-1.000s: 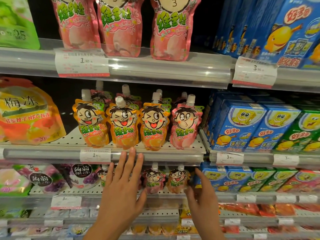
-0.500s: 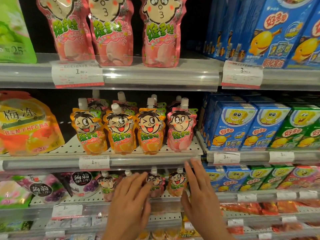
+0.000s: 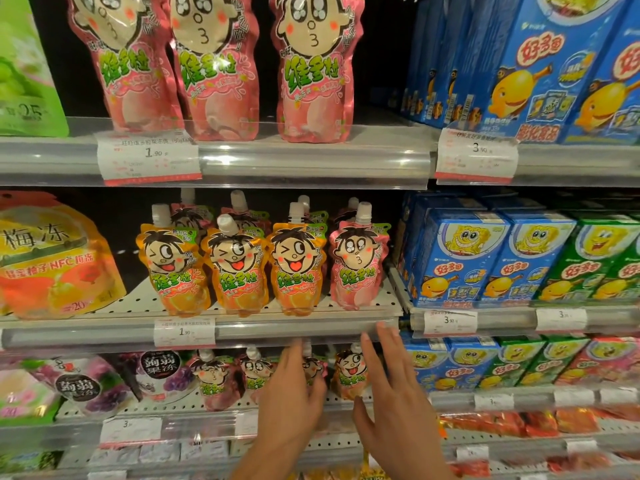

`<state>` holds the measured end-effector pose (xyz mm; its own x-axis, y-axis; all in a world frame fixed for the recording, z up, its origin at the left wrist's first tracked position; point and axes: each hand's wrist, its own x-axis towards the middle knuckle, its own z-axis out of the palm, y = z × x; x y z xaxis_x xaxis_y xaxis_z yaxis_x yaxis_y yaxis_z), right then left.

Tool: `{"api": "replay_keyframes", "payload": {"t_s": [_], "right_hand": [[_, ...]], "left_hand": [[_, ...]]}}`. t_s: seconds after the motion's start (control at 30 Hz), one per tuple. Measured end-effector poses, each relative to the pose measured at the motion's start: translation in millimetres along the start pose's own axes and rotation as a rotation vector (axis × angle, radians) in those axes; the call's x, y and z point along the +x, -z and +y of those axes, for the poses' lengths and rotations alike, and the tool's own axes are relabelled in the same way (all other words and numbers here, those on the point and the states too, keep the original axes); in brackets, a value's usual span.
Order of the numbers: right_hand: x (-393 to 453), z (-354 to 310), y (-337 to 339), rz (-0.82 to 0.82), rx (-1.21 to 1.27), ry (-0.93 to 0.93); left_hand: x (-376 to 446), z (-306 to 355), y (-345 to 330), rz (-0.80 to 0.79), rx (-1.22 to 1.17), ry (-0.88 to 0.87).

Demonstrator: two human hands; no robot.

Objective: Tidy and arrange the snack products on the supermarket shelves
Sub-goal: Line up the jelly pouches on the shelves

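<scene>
Orange spouted jelly pouch (image 3: 350, 375) stood upright on lower shelf (image 3: 194, 408), between both hands. Left hand (image 3: 294, 400) just left of it, fingers loosely together, touching neighbouring pouch (image 3: 311, 368). Right hand (image 3: 391, 393) nearer, fingers straight, slightly spread, gripping nothing.

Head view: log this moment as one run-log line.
left hand: open, at pink pouch | right hand: open, beside orange pouch | shelf: third down | nothing lifted
</scene>
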<state>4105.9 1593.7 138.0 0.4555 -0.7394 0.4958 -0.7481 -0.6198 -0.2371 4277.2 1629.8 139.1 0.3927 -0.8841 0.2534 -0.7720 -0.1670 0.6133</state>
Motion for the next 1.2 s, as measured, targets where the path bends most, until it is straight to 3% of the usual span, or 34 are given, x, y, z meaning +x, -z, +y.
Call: {"api": "replay_keyframes", "payload": {"t_s": [0.1,0.23,0.33,0.53,0.63,0.73,0.83,1.0,1.2], "right_hand": [[2,0,0,-0.010,0.002,-0.006],[2,0,0,0.001,0.000,-0.015],[2,0,-1,0.020,0.016,-0.004],[3,0,-4,0.029,0.027,0.007],[4,-1,-3,0.040,0.008,0.007],[3,0,-4,0.036,0.007,0.011],[4,2,-2,0.025,0.035,0.011],[16,-16,12,0.165,0.100,-0.024],[62,-62,60,0.266,0.200,0.136]], "left_hand": [[1,3,-2,0.029,-0.022,0.010],[-9,-2,-4,0.001,0.094,-0.120],[-12,-11,-4,-0.026,0.098,-0.089],[-15,-13,13,-0.086,0.403,-0.198],[-19,-20,17,0.008,0.371,-0.344],[-26,-30,32,0.234,0.241,-0.499],[-31,-46,63,0.380,0.153,-0.503],[-26,-73,93,0.343,0.242,-0.506],[-7,-125,99,0.289,0.383,-0.475]]}}
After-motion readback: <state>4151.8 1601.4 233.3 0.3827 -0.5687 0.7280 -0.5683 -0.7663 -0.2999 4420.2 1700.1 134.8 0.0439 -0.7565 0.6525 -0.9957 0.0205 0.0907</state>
